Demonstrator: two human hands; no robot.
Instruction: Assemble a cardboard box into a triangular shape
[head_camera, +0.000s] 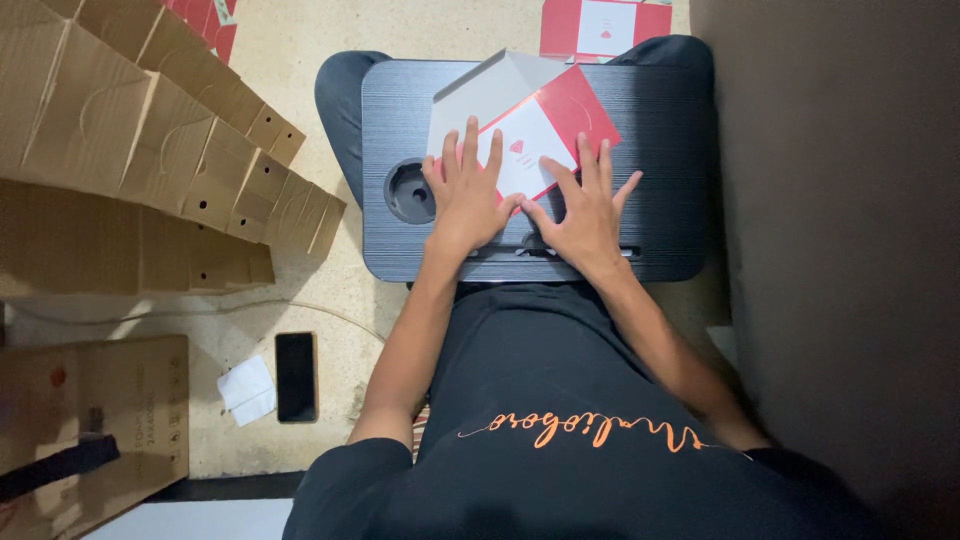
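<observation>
Hands pressed flat, we lean over a red and white card (530, 140) on a black lap desk (660, 200). Our left hand (468, 195) lies open with fingers spread, palm down on the card's white panel, gripping nothing. Our right hand (585, 215) lies just as open beside it, fingers fanned over the card's lower red edge and onto the desk; the two thumbs nearly meet. Neither hand is clenched.

The card sits tilted near the desk's far middle, its white panel bearing a small red heart, with a grey flap (490, 85) folded out from under it toward the desk's far edge. A round cup recess (410, 190) is sunk into the desk just left of our left hand. A narrow slot runs along the desk's near edge, partly under our wrists.

The desk rests across our dark trousers, and our black shirt fills the view nearest the camera. Beyond the desk, on the pale floor, lies another red and white card (600, 25). Left of the desk, well apart, brown flat boxes (150, 130) lie fanned in an overlapping row. Nearer us on that side, a dark phone (296, 376) lies face up beside a crumpled white paper (246, 390), with a cardboard box (110, 420) farther left. A dark wall stands right of the desk.
</observation>
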